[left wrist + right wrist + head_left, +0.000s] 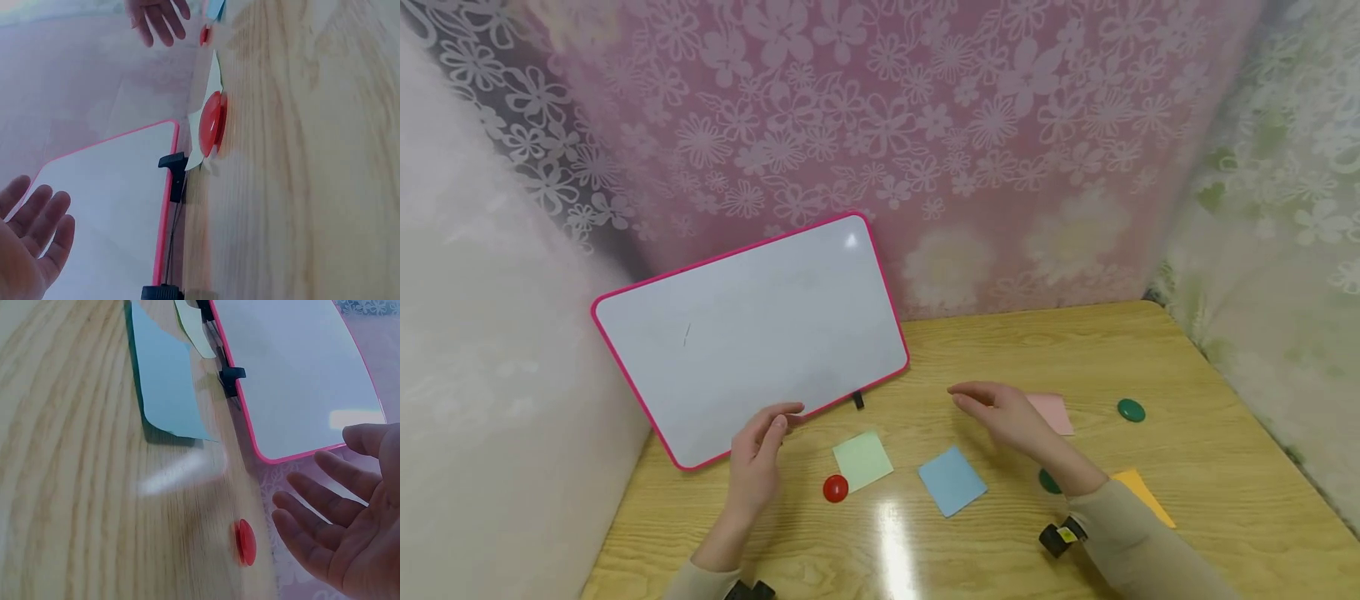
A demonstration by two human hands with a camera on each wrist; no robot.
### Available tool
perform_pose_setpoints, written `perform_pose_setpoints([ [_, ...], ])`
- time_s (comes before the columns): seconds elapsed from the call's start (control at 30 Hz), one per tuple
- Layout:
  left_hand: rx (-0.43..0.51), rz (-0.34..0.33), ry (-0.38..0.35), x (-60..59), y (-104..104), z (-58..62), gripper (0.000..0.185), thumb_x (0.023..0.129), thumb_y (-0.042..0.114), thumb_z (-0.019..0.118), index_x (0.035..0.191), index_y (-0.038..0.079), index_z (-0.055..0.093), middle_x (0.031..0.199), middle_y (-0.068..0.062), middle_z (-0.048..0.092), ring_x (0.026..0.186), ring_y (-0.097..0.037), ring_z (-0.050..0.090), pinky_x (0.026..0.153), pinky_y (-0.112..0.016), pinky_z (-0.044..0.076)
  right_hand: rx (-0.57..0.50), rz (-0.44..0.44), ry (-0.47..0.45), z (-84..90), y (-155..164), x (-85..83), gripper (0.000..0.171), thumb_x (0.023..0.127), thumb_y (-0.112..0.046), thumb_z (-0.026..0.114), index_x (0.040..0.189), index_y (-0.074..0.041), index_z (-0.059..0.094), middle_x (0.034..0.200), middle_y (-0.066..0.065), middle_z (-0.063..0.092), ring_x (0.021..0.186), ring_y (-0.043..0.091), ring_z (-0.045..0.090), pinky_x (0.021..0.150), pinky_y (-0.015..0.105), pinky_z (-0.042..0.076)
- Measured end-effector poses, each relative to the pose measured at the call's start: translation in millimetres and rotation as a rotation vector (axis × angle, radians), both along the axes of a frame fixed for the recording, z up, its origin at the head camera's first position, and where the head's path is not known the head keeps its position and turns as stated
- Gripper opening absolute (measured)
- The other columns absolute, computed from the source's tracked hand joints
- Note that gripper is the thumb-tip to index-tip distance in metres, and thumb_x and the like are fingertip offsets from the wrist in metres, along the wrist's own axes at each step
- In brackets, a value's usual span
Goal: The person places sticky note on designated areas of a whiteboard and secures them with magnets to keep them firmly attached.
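Observation:
Near the lower edge of a whiteboard (752, 333) with a pink frame, my left hand (757, 462) hovers with relaxed fingers and holds nothing. My right hand (1011, 417) is raised over the table, fingers loosely extended and empty. A pale green sticky note (862, 461) lies between the hands, with a red round magnet (836, 488) at its corner. Closer to my right hand is a blue sticky note (952, 482). The right wrist view shows another red magnet (247, 542) below that hand; in the head view the hand hides it. A pink sticky note (1051, 413) is partly covered by my right hand.
The whiteboard leans back on a black stand (177, 172) at the left. A green magnet (1131, 410) lies at the right; another green magnet (1049, 481) and an orange note (1144, 497) are partly behind my right arm. Floral curtains (887, 150) surround the wooden table (820, 558).

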State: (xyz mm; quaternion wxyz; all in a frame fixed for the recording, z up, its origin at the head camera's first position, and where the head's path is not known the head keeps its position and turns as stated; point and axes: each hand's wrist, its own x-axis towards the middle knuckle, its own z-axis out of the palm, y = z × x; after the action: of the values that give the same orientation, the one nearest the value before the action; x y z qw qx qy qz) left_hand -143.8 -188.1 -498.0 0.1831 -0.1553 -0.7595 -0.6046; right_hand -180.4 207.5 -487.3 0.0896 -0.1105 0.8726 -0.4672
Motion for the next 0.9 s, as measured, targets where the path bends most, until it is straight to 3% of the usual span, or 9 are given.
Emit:
perform_pose_setpoints([
  [0.2, 0.116, 0.092, 0.021, 2.6, -13.7, 8.9, 0.032, 0.114, 0.007, 0.045, 0.122, -0.003, 0.074, 0.115, -0.007, 0.075, 0.101, -0.026, 0.071, 0.086, -0.027, 0.055, -0.126, 0.008, -0.054, -0.1, -6.6, -8.9, 0.048, 0.112, -0.039, 0.058, 0.149, -0.009, 0.063, 0.143, 0.011, 0.067, 0.129, 0.032, 0.064, 0.103, 0.05, 0.055],
  [0.43, 0.217, 0.25, 0.108, 3.1, -31.5, 12.9, 0.03, 0.112, 0.004, 0.045, 0.127, -0.011, 0.067, 0.122, -0.013, 0.069, 0.105, -0.025, 0.065, 0.085, -0.028, 0.051, -0.262, -0.012, -0.093, 4.4, -20.1, -21.3, 0.045, 0.112, -0.034, 0.06, 0.149, -0.009, 0.062, 0.143, 0.02, 0.065, 0.125, 0.037, 0.064, 0.098, 0.052, 0.053],
  [0.6, 0.275, 0.36, 0.096, 3.5, -43.0, 12.6, 0.031, 0.11, 0.001, 0.045, 0.132, -0.014, 0.061, 0.127, -0.02, 0.061, 0.11, -0.028, 0.06, 0.087, -0.027, 0.048, -0.28, -0.017, -0.091, 3.1, -28.4, -29.8, 0.047, 0.112, -0.033, 0.061, 0.151, -0.008, 0.061, 0.143, 0.018, 0.066, 0.128, 0.035, 0.065, 0.1, 0.051, 0.055],
  [0.73, 0.301, 0.445, 0.089, 5.5, -51.1, 14.1, 0.034, 0.107, -0.003, 0.045, 0.137, -0.015, 0.057, 0.133, -0.013, 0.057, 0.118, -0.029, 0.055, 0.093, -0.027, 0.043, -0.296, -0.011, -0.073, 2.3, -38.1, -37.1, 0.047, 0.112, -0.03, 0.061, 0.151, -0.004, 0.06, 0.141, 0.018, 0.067, 0.126, 0.033, 0.066, 0.104, 0.053, 0.054],
  [0.9, 0.34, 0.53, 0.105, 6.7, -61.7, 13.8, 0.04, 0.105, -0.005, 0.048, 0.144, -0.012, 0.051, 0.147, -0.009, 0.048, 0.131, -0.029, 0.043, 0.097, -0.027, 0.033, -0.303, -0.069, -0.054, -1.4, -52.6, -51.4, 0.048, 0.111, -0.034, 0.062, 0.15, -0.006, 0.061, 0.142, 0.019, 0.066, 0.122, 0.032, 0.067, 0.103, 0.054, 0.054],
])
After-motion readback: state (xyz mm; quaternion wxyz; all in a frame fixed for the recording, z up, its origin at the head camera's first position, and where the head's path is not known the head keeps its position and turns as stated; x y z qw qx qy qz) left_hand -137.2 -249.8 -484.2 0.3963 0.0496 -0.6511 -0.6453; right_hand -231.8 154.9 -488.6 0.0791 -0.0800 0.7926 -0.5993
